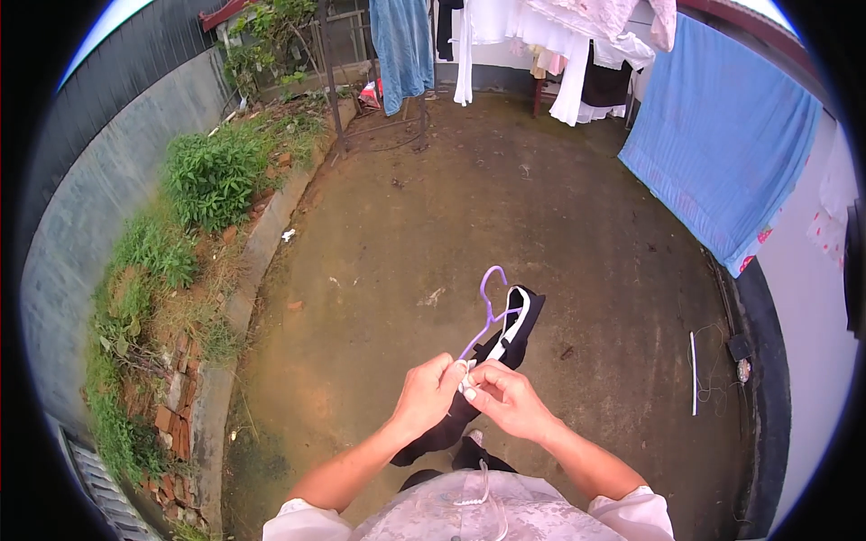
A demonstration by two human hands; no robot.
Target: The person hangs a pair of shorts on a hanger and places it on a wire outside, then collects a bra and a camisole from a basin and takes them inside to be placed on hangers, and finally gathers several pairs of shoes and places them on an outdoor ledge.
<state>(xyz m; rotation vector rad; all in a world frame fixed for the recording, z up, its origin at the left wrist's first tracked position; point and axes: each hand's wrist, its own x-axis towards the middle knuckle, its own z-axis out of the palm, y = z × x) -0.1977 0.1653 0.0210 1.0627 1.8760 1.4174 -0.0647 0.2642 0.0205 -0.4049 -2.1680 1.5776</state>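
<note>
A purple clothes hanger (490,317) with its hook upward is in front of my body. From it hangs a black garment (530,317) with a white inner band (511,330), the far end of the band looped over one arm of the hanger. My left hand (428,389) is closed around the near end of the hanger and the edge of the cloth. Close against it, my right hand (507,398) pinches a bit of the white edge between thumb and fingers. The lower part of the garment drops behind my hands toward my legs, partly hidden by them.
Blue cloth (722,135) hangs along the right wall, and white garments (532,22) and a blue towel (402,54) hang at the back. A concrete curb (244,288) edges the planted bed (216,180) on the left. A white stick (694,373) lies at the right.
</note>
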